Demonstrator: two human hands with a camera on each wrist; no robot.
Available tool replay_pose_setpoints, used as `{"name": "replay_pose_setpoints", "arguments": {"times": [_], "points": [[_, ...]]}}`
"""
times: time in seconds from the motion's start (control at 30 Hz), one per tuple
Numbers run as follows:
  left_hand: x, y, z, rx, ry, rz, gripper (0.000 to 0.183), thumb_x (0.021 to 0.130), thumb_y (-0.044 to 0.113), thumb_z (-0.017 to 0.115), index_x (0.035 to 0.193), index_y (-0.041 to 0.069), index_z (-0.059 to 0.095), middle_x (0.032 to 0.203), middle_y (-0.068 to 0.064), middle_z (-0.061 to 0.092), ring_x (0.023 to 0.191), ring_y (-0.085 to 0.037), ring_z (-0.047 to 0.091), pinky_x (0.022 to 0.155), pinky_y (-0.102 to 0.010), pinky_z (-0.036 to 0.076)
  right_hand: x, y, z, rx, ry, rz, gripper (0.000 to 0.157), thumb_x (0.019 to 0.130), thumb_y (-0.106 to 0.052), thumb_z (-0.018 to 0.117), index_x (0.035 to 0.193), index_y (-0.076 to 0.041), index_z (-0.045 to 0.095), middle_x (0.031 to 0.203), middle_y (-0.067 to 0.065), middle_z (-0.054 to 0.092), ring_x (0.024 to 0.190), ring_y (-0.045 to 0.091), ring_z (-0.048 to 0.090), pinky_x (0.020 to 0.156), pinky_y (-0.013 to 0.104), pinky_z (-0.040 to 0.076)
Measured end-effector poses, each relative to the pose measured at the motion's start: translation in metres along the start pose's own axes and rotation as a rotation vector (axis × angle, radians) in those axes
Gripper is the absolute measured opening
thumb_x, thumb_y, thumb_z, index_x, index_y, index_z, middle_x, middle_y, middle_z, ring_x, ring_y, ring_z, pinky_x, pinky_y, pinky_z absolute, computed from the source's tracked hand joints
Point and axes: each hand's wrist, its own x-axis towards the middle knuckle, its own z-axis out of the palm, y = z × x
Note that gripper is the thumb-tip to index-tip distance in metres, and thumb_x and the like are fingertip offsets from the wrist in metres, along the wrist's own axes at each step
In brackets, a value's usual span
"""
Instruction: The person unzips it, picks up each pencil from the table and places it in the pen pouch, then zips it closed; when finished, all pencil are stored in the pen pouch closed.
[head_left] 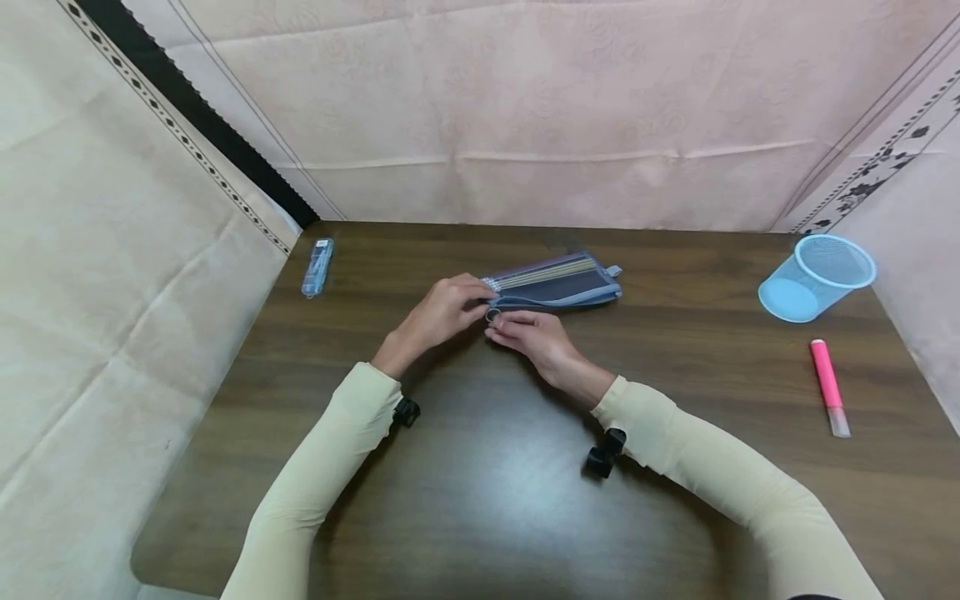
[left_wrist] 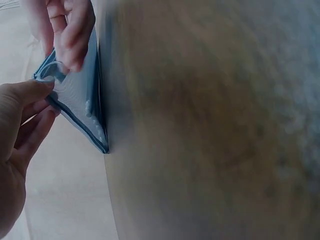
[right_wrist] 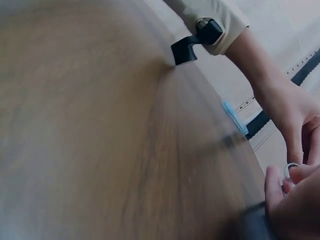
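A blue zippered pouch (head_left: 558,283) with a striped panel lies on the table's far half. My left hand (head_left: 447,308) pinches its left corner between thumb and fingers, seen closely in the left wrist view. At that same corner my right hand (head_left: 536,340) pinches a small ring (head_left: 492,315), which shows as a pale loop (left_wrist: 50,67) in the left wrist view. In the right wrist view the ring (right_wrist: 290,168) sits at the fingertips, and the pouch is mostly out of sight behind the hand.
A blue packaged item (head_left: 318,267) lies at the table's far left. On the right, a light blue mesh cup (head_left: 817,279) lies tipped on its side, with a pink marker (head_left: 829,387) nearer the front. Pale cloth (head_left: 525,108) hangs behind the wooden table (head_left: 480,500).
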Motion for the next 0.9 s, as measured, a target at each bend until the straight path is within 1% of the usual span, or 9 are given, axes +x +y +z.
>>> {"name": "replay_pose_setpoints", "arguments": {"times": [0.13, 0.23, 0.33, 0.43, 0.57, 0.63, 0.67, 0.77, 0.9], "points": [[0.001, 0.0, 0.002, -0.009, 0.015, 0.006, 0.023, 0.095, 0.01, 0.07, 0.118, 0.006, 0.075, 0.12, -0.011, 0.073, 0.115, -0.024, 0.067, 0.101, -0.038, 0.054, 0.0, 0.0, 0.0, 0.12, 0.033, 0.063, 0.033, 0.1, 0.004, 0.055, 0.132, 0.013, 0.056, 0.108, 0.015, 0.072, 0.093, 0.014, 0.074, 0.096, 0.03, 0.056], [0.0, 0.0, 0.002, -0.018, 0.015, 0.008, 0.023, 0.095, 0.009, 0.07, 0.117, 0.005, 0.075, 0.12, -0.012, 0.073, 0.116, -0.025, 0.067, 0.102, -0.039, 0.054, -0.002, 0.0, -0.002, 0.184, 0.065, 0.099, 0.029, 0.1, 0.001, 0.057, 0.129, 0.006, 0.058, 0.101, 0.007, 0.072, 0.091, 0.012, 0.073, 0.091, 0.026, 0.058], [0.0, 0.0, 0.003, -0.018, 0.009, 0.009, 0.023, 0.095, 0.008, 0.07, 0.117, 0.005, 0.075, 0.12, -0.012, 0.073, 0.116, -0.025, 0.066, 0.102, -0.039, 0.053, -0.005, 0.0, -0.003, 0.19, 0.1, 0.078, 0.024, 0.099, -0.002, 0.06, 0.123, 0.0, 0.059, 0.1, 0.005, 0.072, 0.088, 0.011, 0.072, 0.086, 0.024, 0.059], [0.0, 0.0, 0.002, -0.016, 0.009, 0.008, 0.023, 0.095, 0.008, 0.07, 0.117, 0.005, 0.075, 0.12, -0.012, 0.073, 0.116, -0.025, 0.067, 0.102, -0.04, 0.053, -0.008, 0.001, -0.003, 0.161, 0.108, 0.001, 0.026, 0.098, -0.004, 0.064, 0.124, 0.0, 0.062, 0.106, 0.009, 0.073, 0.087, 0.011, 0.073, 0.088, 0.026, 0.059], [-0.001, 0.0, 0.002, -0.007, 0.005, -0.001, 0.024, 0.095, 0.008, 0.07, 0.117, 0.005, 0.075, 0.12, -0.012, 0.073, 0.115, -0.025, 0.067, 0.102, -0.04, 0.053, -0.009, 0.003, -0.003, 0.119, 0.089, -0.098, 0.032, 0.095, -0.003, 0.068, 0.126, 0.006, 0.064, 0.119, 0.02, 0.071, 0.089, 0.011, 0.074, 0.095, 0.032, 0.057], [-0.002, 0.001, 0.002, -0.001, 0.001, -0.006, 0.024, 0.094, 0.008, 0.07, 0.117, 0.005, 0.075, 0.12, -0.011, 0.073, 0.115, -0.024, 0.067, 0.102, -0.04, 0.053, -0.009, 0.005, -0.004, 0.086, 0.072, -0.137, 0.034, 0.094, -0.001, 0.069, 0.126, 0.008, 0.064, 0.119, 0.021, 0.072, 0.088, 0.012, 0.075, 0.095, 0.034, 0.057], [-0.002, 0.001, 0.002, 0.001, -0.002, -0.009, 0.024, 0.094, 0.008, 0.071, 0.117, 0.005, 0.075, 0.121, -0.011, 0.073, 0.115, -0.024, 0.067, 0.103, -0.039, 0.053, -0.009, 0.005, -0.005, 0.067, 0.066, -0.159, 0.033, 0.093, 0.0, 0.069, 0.125, 0.009, 0.064, 0.116, 0.021, 0.073, 0.087, 0.012, 0.076, 0.095, 0.035, 0.057], [-0.002, 0.002, 0.002, -0.001, -0.007, -0.012, 0.025, 0.093, 0.007, 0.071, 0.118, 0.005, 0.075, 0.121, -0.011, 0.073, 0.115, -0.024, 0.067, 0.103, -0.039, 0.053, -0.008, 0.007, -0.007, -0.035, 0.05, -0.258, 0.029, 0.093, 0.0, 0.069, 0.119, 0.011, 0.066, 0.107, 0.022, 0.075, 0.082, 0.014, 0.076, 0.089, 0.036, 0.06], [-0.001, 0.003, 0.001, -0.01, -0.003, -0.006, 0.026, 0.093, 0.006, 0.072, 0.118, 0.005, 0.074, 0.122, -0.012, 0.073, 0.115, -0.025, 0.067, 0.102, -0.039, 0.053, -0.006, 0.007, -0.01, -0.232, 0.072, -0.442, 0.023, 0.092, -0.005, 0.072, 0.111, 0.008, 0.072, 0.106, 0.029, 0.073, 0.078, 0.02, 0.076, 0.079, 0.032, 0.062]]}}
